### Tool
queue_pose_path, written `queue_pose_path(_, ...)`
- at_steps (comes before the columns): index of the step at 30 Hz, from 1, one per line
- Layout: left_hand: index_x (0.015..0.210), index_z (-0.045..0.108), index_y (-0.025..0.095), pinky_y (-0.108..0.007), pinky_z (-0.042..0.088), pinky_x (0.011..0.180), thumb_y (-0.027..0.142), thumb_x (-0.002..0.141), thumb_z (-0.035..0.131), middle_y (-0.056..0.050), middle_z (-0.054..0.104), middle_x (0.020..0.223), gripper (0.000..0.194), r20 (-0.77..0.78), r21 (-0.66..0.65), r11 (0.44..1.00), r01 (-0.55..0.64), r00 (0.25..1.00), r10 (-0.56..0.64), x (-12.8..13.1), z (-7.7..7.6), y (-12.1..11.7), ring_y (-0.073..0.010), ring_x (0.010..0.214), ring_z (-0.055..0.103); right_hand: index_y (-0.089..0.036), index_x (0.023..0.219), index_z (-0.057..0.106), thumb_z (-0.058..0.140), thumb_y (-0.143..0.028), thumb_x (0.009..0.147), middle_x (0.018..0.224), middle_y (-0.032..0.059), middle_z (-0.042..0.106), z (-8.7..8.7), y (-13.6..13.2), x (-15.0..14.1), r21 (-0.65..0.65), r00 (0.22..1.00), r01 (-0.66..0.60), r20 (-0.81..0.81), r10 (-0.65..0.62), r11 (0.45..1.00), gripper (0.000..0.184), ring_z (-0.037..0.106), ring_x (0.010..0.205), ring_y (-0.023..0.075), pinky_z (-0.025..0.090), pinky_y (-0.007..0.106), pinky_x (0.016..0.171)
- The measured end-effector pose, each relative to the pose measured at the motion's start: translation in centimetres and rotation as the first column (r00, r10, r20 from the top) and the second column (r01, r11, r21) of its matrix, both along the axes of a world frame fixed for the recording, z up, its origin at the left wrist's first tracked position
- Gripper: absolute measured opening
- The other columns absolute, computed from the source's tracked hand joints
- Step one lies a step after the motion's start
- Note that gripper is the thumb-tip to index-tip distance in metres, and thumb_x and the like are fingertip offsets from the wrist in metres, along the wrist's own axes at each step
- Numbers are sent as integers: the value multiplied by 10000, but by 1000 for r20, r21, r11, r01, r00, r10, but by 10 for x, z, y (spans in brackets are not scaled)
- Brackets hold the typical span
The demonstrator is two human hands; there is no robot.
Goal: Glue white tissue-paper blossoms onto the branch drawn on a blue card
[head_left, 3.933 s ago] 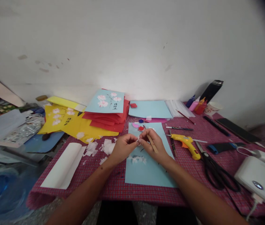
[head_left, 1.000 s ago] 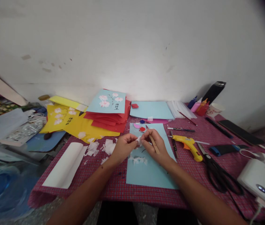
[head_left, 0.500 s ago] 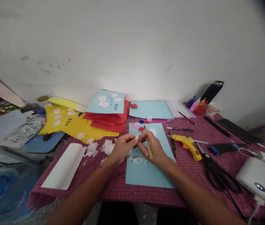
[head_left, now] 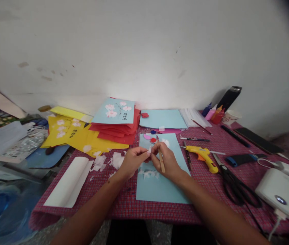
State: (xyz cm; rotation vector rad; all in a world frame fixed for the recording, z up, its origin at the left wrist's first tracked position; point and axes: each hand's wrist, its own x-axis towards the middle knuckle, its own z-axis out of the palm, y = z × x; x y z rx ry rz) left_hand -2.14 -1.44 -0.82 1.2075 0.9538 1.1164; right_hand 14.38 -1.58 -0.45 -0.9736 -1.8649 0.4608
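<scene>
My left hand [head_left: 132,161] pinches a small piece of white tissue paper [head_left: 149,149] between thumb and forefinger. My right hand [head_left: 166,160] meets it there, fingertips closed at the same piece. A flat pale wooden stick [head_left: 162,162] is tucked between the right fingers; its far end is hidden. Both hands are over a light-blue sheet [head_left: 159,189], which bears white paper petals [head_left: 148,174] near the left hand and a white paper flower [head_left: 165,142] beyond the right. Just past the fingertips lie dabs of pink [head_left: 147,136], red and dark-blue paint.
Torn white paper scraps [head_left: 117,160] and a folded white sheet [head_left: 67,182] lie to the left. Red cards [head_left: 118,133] are stacked behind. On the right are a yellow glue gun [head_left: 202,157], black scissors [head_left: 237,185], a white power unit [head_left: 281,194] and paint bottles [head_left: 217,115].
The view has shifted slightly. My hands stay together at the fingertips, with the white paper piece still pinched and the wooden stick still in the right hand.
</scene>
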Motion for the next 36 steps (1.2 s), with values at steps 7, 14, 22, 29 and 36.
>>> queue_pose_path(7,804,689,134,-243,456,639,318,828,656,-22,659,720,188,-205,148,986,-74,973,104,-2,0,0,-128,664,575,-225,903,478,572,-162,816,795,-9,554,0,0,1,-32,1000,7,-28,-8,999,142,521,663,143,422,275,637)
queue_pose_path(14,781,683,159,-227,418,592,253,815,605,9,644,680,127,-489,370,920,-128,815,310,-2,1,-4,-115,612,548,-221,896,480,566,-154,795,787,-4,547,4,0,2,-43,999,34,-19,-35,998,149,533,680,156,432,292,650)
queue_pose_path(22,766,665,163,-214,414,588,256,827,578,12,632,682,141,-471,359,929,-90,842,263,-3,-1,-4,-109,612,537,-223,958,493,583,-155,808,884,24,558,1,0,1,-12,999,-46,-5,46,999,189,557,780,175,458,320,720)
queue_pose_path(29,777,651,162,-218,396,585,290,852,578,12,608,686,166,-471,347,937,-31,858,203,-2,-2,-4,-112,621,514,-225,948,472,567,-141,806,853,13,566,-2,2,1,-42,1000,-4,-5,4,999,190,553,732,164,452,309,686)
queue_pose_path(36,787,651,160,-219,402,593,305,849,590,13,593,699,168,-369,263,963,-53,917,152,-3,-2,-3,-111,633,516,-228,992,490,587,-161,803,892,29,568,4,-3,1,-14,997,-77,-2,77,997,223,568,789,180,468,328,725)
